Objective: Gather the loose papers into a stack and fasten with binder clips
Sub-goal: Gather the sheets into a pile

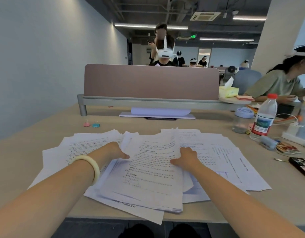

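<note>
Desk, papers spread | left hand grips stack left edge | right hand grips right edge | 2 binder clips far-left

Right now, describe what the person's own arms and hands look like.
Both forearms are bare, with no sleeves in view. The left wrist wears a smooth, pale cream bangle. The left hand and right hand show no gloves; the right wrist is bare.

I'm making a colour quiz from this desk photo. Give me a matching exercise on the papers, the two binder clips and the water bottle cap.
Things:
1 papers
2 left binder clip
3 right binder clip
4 water bottle cap

Colours:
A teal
B red
C white
D pink

Pairs: 1-C, 2-D, 3-A, 4-B
</note>
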Available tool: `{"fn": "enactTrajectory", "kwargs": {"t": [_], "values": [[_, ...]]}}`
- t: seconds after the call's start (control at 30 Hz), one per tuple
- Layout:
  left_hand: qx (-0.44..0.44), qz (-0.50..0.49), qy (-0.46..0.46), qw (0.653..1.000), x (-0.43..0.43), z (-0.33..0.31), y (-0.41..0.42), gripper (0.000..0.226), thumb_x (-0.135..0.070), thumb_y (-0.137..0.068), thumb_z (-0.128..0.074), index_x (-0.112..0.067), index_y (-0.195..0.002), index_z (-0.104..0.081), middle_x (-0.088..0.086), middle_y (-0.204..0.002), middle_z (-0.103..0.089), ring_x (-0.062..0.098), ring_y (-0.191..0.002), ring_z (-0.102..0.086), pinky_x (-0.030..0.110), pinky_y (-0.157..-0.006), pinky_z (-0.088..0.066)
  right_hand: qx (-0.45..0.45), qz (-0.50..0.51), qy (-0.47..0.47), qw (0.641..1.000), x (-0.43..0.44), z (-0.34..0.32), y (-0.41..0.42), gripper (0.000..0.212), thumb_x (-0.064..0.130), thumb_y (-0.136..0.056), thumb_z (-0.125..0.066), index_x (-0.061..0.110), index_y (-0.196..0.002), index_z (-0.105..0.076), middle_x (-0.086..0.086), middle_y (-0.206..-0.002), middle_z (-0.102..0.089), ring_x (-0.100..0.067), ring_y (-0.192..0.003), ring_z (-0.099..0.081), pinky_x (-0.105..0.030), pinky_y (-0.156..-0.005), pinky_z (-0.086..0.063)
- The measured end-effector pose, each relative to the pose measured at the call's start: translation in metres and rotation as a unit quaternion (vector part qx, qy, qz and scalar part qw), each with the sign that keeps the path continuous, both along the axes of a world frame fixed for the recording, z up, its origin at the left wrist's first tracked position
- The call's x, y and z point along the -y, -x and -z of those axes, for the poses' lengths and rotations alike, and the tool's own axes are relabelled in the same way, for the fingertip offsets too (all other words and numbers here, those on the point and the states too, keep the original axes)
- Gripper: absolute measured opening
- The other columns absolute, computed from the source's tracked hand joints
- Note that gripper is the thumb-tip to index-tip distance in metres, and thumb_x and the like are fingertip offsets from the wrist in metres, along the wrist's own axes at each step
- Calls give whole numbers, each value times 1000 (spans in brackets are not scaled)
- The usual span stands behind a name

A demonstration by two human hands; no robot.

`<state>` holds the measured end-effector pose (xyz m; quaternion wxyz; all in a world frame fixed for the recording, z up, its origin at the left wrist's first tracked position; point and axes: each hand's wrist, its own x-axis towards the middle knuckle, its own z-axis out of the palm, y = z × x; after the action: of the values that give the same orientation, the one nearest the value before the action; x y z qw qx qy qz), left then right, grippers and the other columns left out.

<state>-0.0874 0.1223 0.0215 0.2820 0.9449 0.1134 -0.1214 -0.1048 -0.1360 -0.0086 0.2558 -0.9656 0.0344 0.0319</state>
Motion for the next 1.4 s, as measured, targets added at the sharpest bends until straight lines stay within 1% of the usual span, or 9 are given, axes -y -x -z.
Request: {"fn": "enactTrajectory", "kwargs": {"t": [0.17, 0.37, 0.53, 0.67, 0.8, 0.87, 0.97, 1.23, 1.4], "values": [[-15, 11, 31, 999, 6, -1, -2, 68, -40, -83, -67, -6, -136, -43, 9, -142, -46, 28, -128, -44, 28, -92, -38, -20, -71, -26, 997, -7, 13, 5, 76, 61, -74, -56, 28, -140, -35, 2, -142, -48, -29, -130, -43, -49, -108, -34], [-59, -21, 138, 988, -8, -9, -2, 79, -34, -72, -79, -6, -137, -43, 9, -142, -45, 33, -126, -45, 45, -106, -40, -16, -76, -250, 965, -24, 3, 5, 84, 15, -84, -69, 13, -146, -12, -3, -144, -36, -16, -125, -41, -28, -102, -37], [-73, -20, 197, 977, -13, -6, 2, 61, -9, -71, -80, -4, -126, -55, 15, -125, -60, 37, -113, -58, 50, -99, -46, -65, -31, -334, 940, -15, -1, -2, 104, 19, -83, -71, 23, -152, 5, -2, -154, -28, -27, -138, -34, -37, -111, -32], [-49, 2, 242, 969, -11, -11, 9, 45, 7, -80, -66, -5, -122, -56, 16, -123, -61, 39, -114, -57, 47, -96, -48, -38, -19, -278, 960, 6, -15, -3, 84, 35, -91, -58, 21, -153, -4, -5, -156, -27, -25, -140, -31, -33, -109, -30], [-2, 14, 266, 964, -42, -44, 1, 56, 1, -80, -68, -8, -131, -49, 16, -127, -59, 39, -118, -54, 49, -99, -45, -71, -37, 84, 993, 57, -11, -9, 94, 80, -79, -20, 23, -153, -10, -1, -161, -10, -24, -148, -12, -40, -119, -15], [35, 8, 296, 955, -54, -70, -1, 44, 3, -84, -61, -9, -126, -52, 17, -118, -61, 39, -107, -60, 49, -85, -53, -102, -57, 161, 980, 71, -4, -9, 79, 66, -91, -25, 20, -153, -10, -2, -162, -2, -23, -148, -8, -38, -120, -12], [84, -6, 360, 929, -55, -103, -8, 27, 9, -90, -47, -9, -105, -59, 16, -102, -63, 28, -72, -70, 38, -52, -57, -100, -90, 177, 975, 74, -11, -9, 67, 49, -97, -36, 15, -151, -17, -5, -160, -12, -24, -146, -17, -31, -117, -16], [290, -103, 280, 909, -36, -168, -24, 47, 5, -84, -61, 4, -130, -49, 22, -134, -52, 42, -117, -52, 49, -96, -45, -120, -106, 219, 963, 81, -15, -7, 66, 52, -96, -36, 22, -152, -17, -3, -161, -9, -28, -146, -14, -42, -119, -14], [371, -149, 309, 863, -23, -187, -10, 46, 7, -85, -59, 8, -130, -48, 22, -137, -50, 38, -123, -50, 40, -99, -41, -135, -93, 148, 975, 84, -23, -10, 83, 72, -85, -31, 21, -151, -22, -2, -159, -19, -28, -145, -19, -42, -119, -16]]}}
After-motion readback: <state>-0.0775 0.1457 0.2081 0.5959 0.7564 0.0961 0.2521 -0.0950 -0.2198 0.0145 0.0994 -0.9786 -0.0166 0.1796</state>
